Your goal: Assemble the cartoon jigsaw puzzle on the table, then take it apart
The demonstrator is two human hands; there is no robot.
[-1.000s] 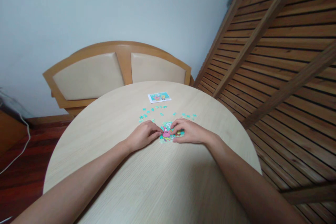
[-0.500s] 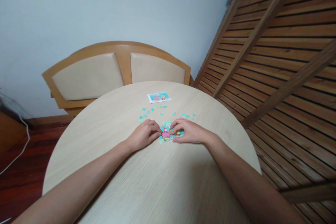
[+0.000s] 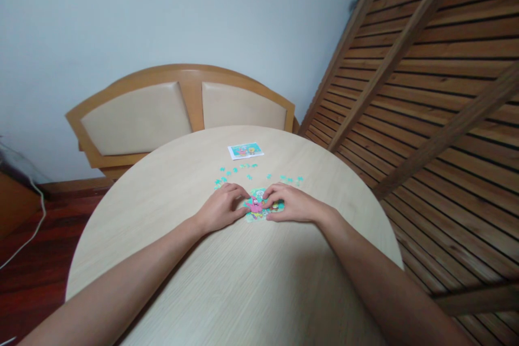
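A partly joined jigsaw puzzle (image 3: 256, 206), with a pink cartoon figure on a turquoise ground, lies flat in front of me. My left hand (image 3: 224, 208) rests at its left edge, thumb and forefinger apart, with the fingertips at or just over the border pieces. From the other side my right hand (image 3: 291, 203) grips the puzzle, its fingers on top and its thumb along the near edge. The right fingers cover part of the picture. Whether a loose piece lies under either hand, I cannot tell.
Loose turquoise puzzle pieces (image 3: 224, 179) lie scattered beyond my hands, several left and several right (image 3: 289, 179). Farther back is a picture card (image 3: 245, 150) of the same scene. The round wooden table (image 3: 227, 292) stands before a padded headboard (image 3: 138, 113); slatted wood (image 3: 425, 119) leans at right.
My left thumb and forefinger have spread apart, uncovering more of the puzzle's left edge and the pink figure's arm. My right hand stays almost still on the puzzle.
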